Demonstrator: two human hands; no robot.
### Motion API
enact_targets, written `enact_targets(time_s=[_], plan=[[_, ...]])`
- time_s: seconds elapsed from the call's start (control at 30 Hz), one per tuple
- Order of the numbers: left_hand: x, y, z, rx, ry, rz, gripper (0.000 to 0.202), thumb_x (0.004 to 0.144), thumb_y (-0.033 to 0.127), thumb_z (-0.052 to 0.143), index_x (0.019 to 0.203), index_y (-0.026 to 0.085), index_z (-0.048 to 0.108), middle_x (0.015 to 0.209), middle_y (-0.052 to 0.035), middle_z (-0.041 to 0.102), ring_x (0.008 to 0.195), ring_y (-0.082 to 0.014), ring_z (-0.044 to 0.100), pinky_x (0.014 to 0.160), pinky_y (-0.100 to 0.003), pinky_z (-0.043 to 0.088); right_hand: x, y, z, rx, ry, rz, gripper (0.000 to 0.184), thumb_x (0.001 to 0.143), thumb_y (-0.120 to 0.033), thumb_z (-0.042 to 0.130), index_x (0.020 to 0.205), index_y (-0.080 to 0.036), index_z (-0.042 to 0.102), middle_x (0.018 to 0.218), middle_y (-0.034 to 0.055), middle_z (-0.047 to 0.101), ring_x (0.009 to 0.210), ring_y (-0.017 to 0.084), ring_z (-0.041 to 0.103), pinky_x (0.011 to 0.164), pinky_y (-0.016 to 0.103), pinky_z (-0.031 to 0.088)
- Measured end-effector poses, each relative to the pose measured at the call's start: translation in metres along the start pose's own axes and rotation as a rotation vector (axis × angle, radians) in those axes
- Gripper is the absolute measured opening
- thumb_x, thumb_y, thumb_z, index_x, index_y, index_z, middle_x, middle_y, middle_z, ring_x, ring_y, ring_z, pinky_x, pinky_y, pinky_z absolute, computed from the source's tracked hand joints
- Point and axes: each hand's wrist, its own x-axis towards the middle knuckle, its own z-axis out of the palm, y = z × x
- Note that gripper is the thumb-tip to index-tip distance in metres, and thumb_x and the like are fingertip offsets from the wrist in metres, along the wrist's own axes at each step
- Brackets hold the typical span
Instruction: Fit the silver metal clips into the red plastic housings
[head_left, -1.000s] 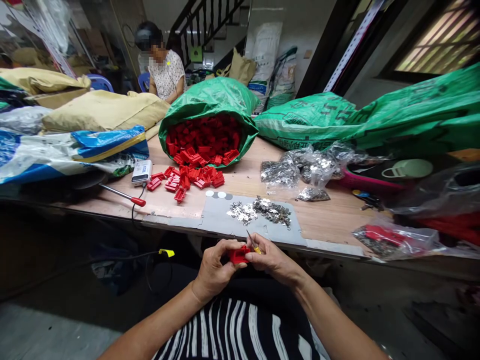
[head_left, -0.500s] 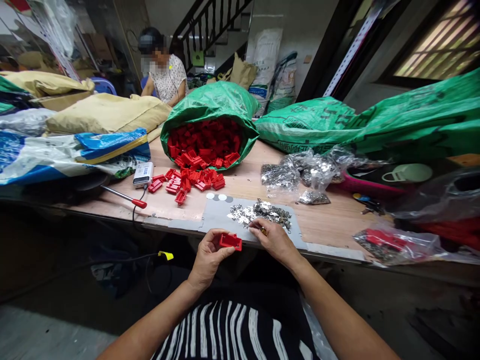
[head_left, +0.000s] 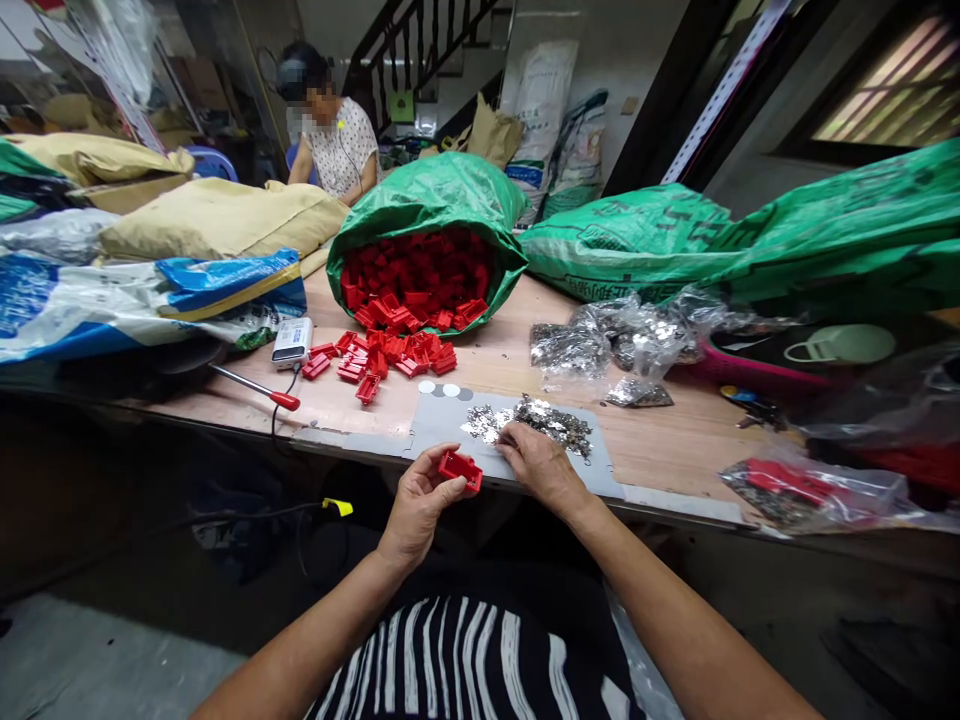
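Between the thumb and fingers of my left hand (head_left: 417, 508) is a small red plastic case (head_left: 462, 472), its hollow side facing up, just off the table's front edge. Bent and pressed together, the fingers of my right hand (head_left: 546, 468) rest at the near edge of a pile of small shiny metal pieces (head_left: 556, 424). Whatever those fingertips pinch is hidden from view. Under the pile lies a grey mat (head_left: 429, 428). Several more red cases (head_left: 409, 352) lie loose on the table, spilling from the mouth of a green sack (head_left: 439, 185).
Clear bags of metal parts (head_left: 574, 350) lie right of the sack, near a pink basket (head_left: 757, 372). A white power bank (head_left: 292, 342) and a red-handled tool (head_left: 283, 401) are at left. Another person (head_left: 341, 150) sits behind tan sacks (head_left: 225, 218).
My right hand has shifted slightly inward over the metal pile, its fingertips now turned down. The red case in my left hand has tilted a little. The camera view has shifted slightly.
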Motion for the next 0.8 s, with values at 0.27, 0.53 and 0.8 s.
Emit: enact_targets(time_s=[0.27, 0.53, 0.8], plan=[[0.004, 0.004, 0.006, -0.065, 0.019, -0.064, 0.049, 0.068, 0.022, 0.078, 0.114, 0.019, 0.061, 0.097, -0.0055, 0.069, 0.086, -0.0165, 0.066, 0.078, -0.03, 0.055, -0.006, -0.005, -0.013, 0.369, 0.031, 0.028, 0.011, 0.086, -0.029, 0.054, 0.084, -0.021, 0.06, 0.079, 0.0021, 0.065, 0.07, 0.016, 0.057, 0.066, 0.028, 0.043], [0.008, 0.005, 0.013, -0.123, -0.025, -0.077, 0.052, 0.071, 0.023, 0.076, 0.121, 0.022, 0.06, 0.094, -0.0031, 0.068, 0.081, -0.0129, 0.065, 0.075, -0.026, 0.052, -0.021, -0.035, -0.015, 0.605, 0.005, 0.011, 0.012, 0.085, -0.032, 0.057, 0.083, -0.02, 0.061, 0.077, 0.0011, 0.058, 0.068, 0.015, 0.05, 0.064, 0.027, 0.041], [0.01, 0.01, 0.014, -0.089, -0.087, -0.074, 0.051, 0.072, 0.025, 0.075, 0.122, 0.023, 0.061, 0.095, -0.0037, 0.068, 0.083, -0.0145, 0.064, 0.076, -0.027, 0.05, -0.025, -0.032, -0.017, 0.645, -0.114, -0.053, 0.014, 0.084, -0.031, 0.06, 0.075, -0.02, 0.061, 0.075, 0.0007, 0.055, 0.071, 0.015, 0.048, 0.065, 0.027, 0.038]])
